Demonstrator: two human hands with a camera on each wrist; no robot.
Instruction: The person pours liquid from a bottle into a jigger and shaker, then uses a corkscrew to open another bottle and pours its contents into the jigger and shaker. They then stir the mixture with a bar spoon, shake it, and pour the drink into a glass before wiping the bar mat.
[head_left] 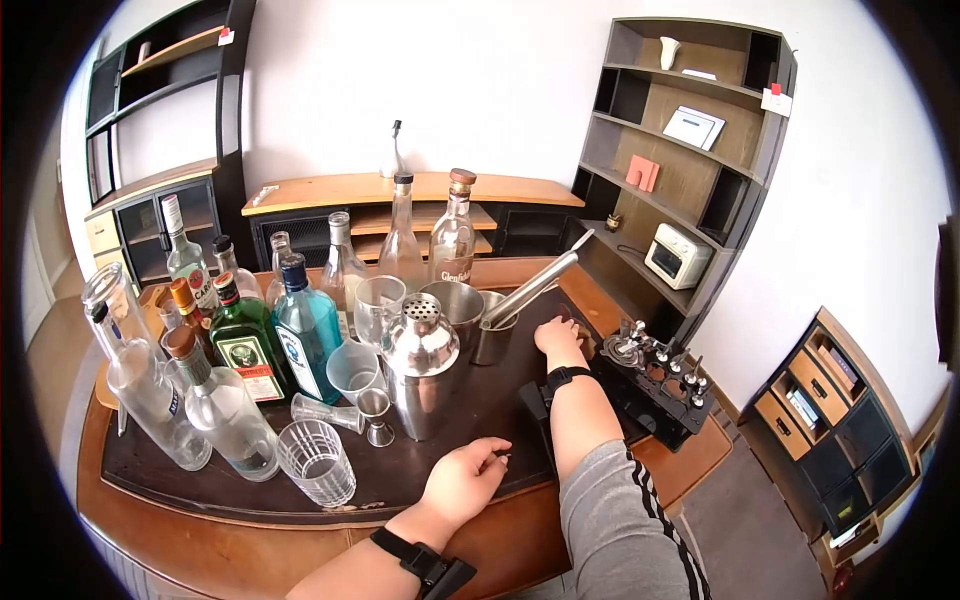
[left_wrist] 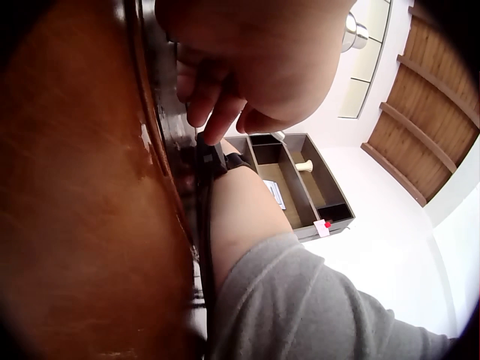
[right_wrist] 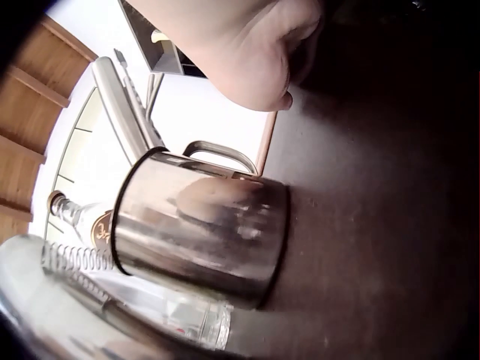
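Note:
My left hand (head_left: 465,485) hovers by the front edge of the dark table mat (head_left: 420,470), fingers loosely bent and holding nothing. My right hand (head_left: 560,338) is lowered to the mat, its fingers loosely curled and partly hidden. Just left of it stands a steel mug (right_wrist: 202,225) with a handle, holding long metal bar tools (head_left: 535,285). A steel cocktail shaker (head_left: 420,370) with a strainer top stands further left, next to a small metal jigger (head_left: 376,418). To the right of my right hand is a black stand (head_left: 655,395) with several metal pieces.
Bottles crowd the left side, among them a green one (head_left: 245,335) and a blue one (head_left: 308,325). A cut-glass tumbler (head_left: 316,465) stands near the front edge. Beside the shaker are a mixing glass (head_left: 357,373) and a steel tin (head_left: 455,300). Shelves (head_left: 690,150) stand behind.

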